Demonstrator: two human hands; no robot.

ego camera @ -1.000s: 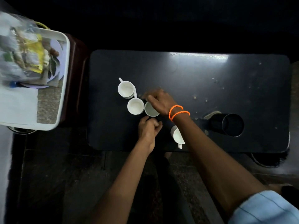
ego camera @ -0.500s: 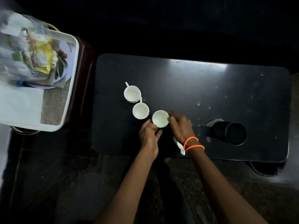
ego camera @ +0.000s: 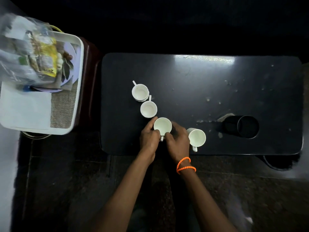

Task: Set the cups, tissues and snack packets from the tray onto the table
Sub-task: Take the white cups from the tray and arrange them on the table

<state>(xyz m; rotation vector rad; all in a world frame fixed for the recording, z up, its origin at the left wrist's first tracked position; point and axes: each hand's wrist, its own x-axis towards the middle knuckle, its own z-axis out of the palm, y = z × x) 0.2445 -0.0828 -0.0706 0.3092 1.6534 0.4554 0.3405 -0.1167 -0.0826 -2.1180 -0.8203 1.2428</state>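
White cup [ego camera: 162, 126]: your left hand [ego camera: 149, 139] and right hand [ego camera: 178, 142] both clasp it.
Risk: your right wrist may knock the near cup [ego camera: 197, 137] off the table [ego camera: 217, 91] edge.

Nothing can be read with any certainty. The yellow snack packet [ego camera: 47, 52] on the tray [ego camera: 78, 84] at the far left carries dark print near its lower edge, but it is blurred past reading. The cups and the table bear no lettering that shows.
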